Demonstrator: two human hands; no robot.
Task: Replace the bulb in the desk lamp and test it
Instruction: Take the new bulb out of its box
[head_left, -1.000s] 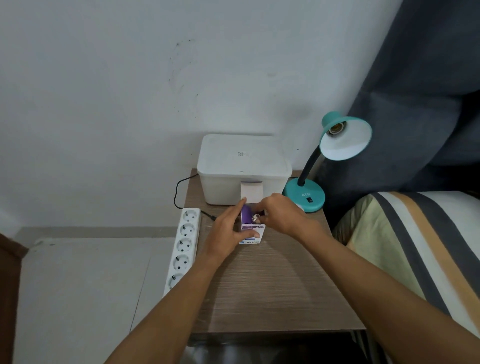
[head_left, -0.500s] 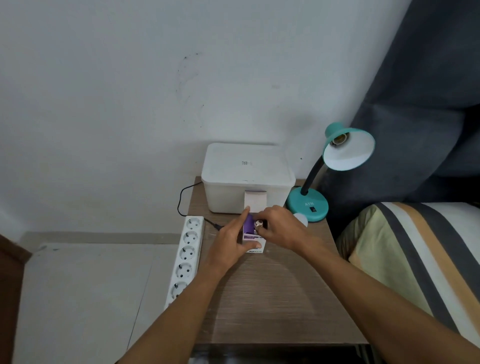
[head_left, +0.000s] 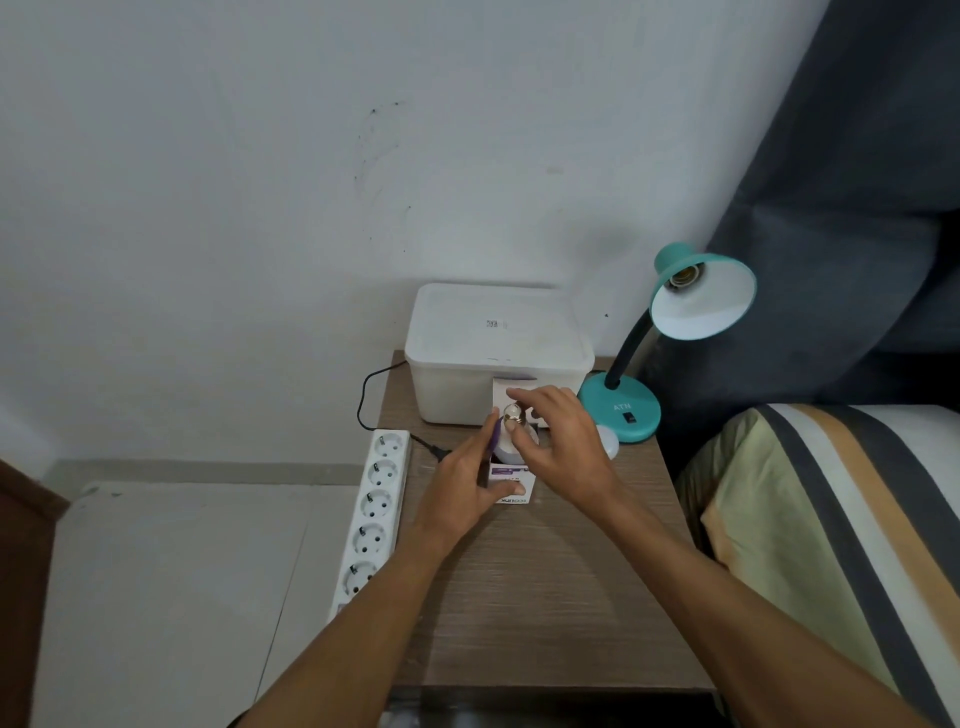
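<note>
A teal desk lamp (head_left: 621, 410) stands at the back right of the wooden bedside table (head_left: 545, 597). Its shade (head_left: 701, 301) faces me and the socket inside holds no bulb. My left hand (head_left: 467, 480) grips a small white and purple bulb box (head_left: 511, 486) standing upright on the table. My right hand (head_left: 558, 434) pinches the metal base of a new bulb (head_left: 511, 415), which sticks partly out of the box top. Another white bulb (head_left: 609, 441) lies on the table by the lamp base, half hidden behind my right hand.
A white lidded plastic box (head_left: 493, 353) sits at the back of the table against the wall. A white power strip (head_left: 371, 514) lies along the table's left edge with a black cable (head_left: 366, 400) plugged in. A striped bed (head_left: 831, 519) and dark curtain (head_left: 857, 208) are on the right.
My right hand has lifted the bulb's base higher out of the box. My head has moved back a little, so the scene sits lower in view.
</note>
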